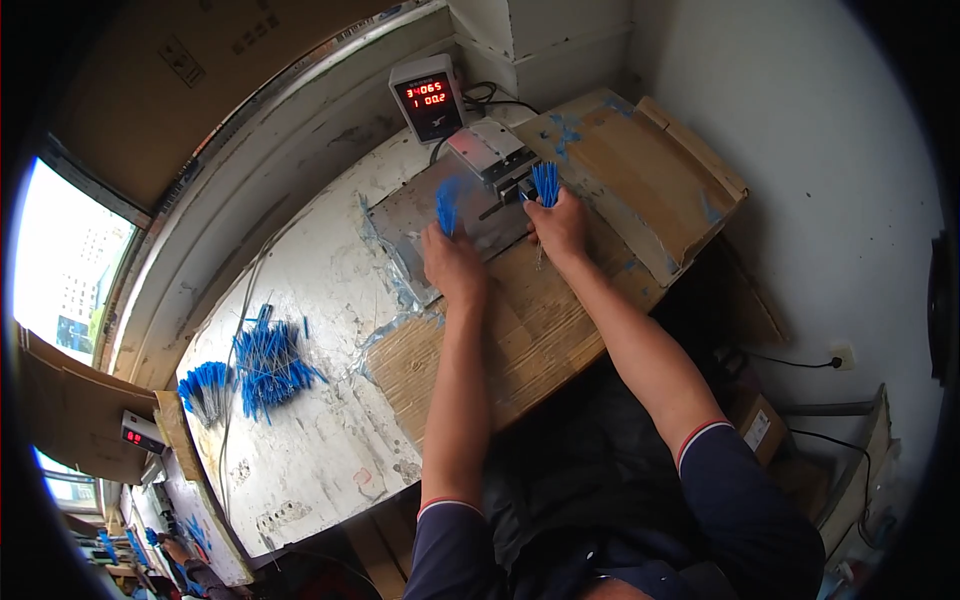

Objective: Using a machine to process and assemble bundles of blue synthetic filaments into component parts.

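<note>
In my left hand, fingers closed, is a small bunch of thin blue pieces, smeared by motion above the metal plate. My right hand grips an upright bundle of thin blue strands beside a small bench machine. That machine has a light metal top and a dark front with a thin rod sticking out. A blue tip shows by the right fingers at the machine's front; whether it touches the machine I cannot tell.
Behind the machine stands a box with a red digital display. Loose blue-ended wires lie in a pile, with a neater bundle to its left. Cardboard covers the right side. Another person's hand appears far lower left.
</note>
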A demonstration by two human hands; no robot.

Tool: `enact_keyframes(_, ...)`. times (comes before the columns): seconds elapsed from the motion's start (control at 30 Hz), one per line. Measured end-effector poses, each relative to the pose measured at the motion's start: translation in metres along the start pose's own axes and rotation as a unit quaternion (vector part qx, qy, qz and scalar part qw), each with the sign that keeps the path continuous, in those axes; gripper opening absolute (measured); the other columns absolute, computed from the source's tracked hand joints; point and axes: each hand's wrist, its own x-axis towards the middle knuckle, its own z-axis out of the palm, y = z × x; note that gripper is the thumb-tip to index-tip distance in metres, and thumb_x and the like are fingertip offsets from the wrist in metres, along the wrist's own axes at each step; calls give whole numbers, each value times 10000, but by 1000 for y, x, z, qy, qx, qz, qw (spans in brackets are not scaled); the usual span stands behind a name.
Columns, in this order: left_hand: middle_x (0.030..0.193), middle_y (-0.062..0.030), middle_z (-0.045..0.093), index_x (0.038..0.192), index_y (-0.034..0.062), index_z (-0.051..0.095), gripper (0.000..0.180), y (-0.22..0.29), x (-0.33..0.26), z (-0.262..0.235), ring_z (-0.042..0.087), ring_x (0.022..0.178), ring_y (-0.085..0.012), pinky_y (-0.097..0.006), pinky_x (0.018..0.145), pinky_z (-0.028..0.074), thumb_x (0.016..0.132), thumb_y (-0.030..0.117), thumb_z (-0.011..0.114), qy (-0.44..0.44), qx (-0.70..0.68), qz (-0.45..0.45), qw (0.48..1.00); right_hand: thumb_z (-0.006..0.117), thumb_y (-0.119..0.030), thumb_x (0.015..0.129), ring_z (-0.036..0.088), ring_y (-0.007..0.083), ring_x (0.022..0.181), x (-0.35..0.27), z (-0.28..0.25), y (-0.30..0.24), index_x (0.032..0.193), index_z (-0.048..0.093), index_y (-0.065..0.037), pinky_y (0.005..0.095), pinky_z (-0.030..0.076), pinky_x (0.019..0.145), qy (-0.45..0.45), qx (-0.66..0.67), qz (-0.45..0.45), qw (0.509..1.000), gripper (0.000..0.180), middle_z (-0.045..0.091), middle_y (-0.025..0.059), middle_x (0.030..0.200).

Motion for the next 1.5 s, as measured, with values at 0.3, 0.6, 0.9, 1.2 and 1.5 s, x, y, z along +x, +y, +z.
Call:
enact_keyframes(0.3, 906, -197, 685, 1001, 36, 588, 246, -6, -1, 8, 648, 869, -439, -518, 758, 490, 964, 278, 617, -92, 20, 38, 995, 724, -117, 870, 608, 103, 537, -12, -7, -8, 907, 558, -25, 261, 510, 432, -8, 112, 43, 993, 193, 609, 24, 722)
enact_keyframes(0.6, 955, -210, 706, 1081, 53, 638, 243, 12, -1, 12, 678, 895, -410, -495, 759, 514, 945, 254, 626, -135, 57, 69, 987, 727, -130, 869, 591, 89, 539, -13, -8, -13, 922, 565, -33, 247, 499, 434, -10, 138, 30, 990, 196, 602, 20, 715)
enact_keyframes(0.9, 832, -219, 703, 1051, 80, 655, 240, 6, 6, 13, 680, 822, -427, -507, 722, 509, 954, 298, 626, -171, 6, 19, 985, 706, -186, 918, 585, 80, 553, -13, -12, -13, 985, 644, -23, 238, 492, 454, -57, 196, 53, 978, 187, 611, 9, 720)
enact_keyframes(1.2, 796, -165, 713, 1034, 31, 673, 259, 2, 10, -1, 712, 786, -336, -425, 727, 521, 945, 271, 636, -195, -123, -29, 973, 714, -201, 918, 590, 80, 570, -12, -15, -10, 966, 652, -34, 236, 488, 452, -51, 241, 61, 967, 184, 638, 24, 752)
enact_keyframes(1.5, 729, -77, 680, 953, 30, 671, 247, 5, 12, -16, 654, 696, -194, -349, 686, 497, 947, 273, 629, -299, -132, -5, 945, 735, -161, 888, 562, 55, 560, -9, -22, -10, 1014, 657, -19, 202, 433, 446, -102, 289, 79, 948, 206, 652, 14, 762)
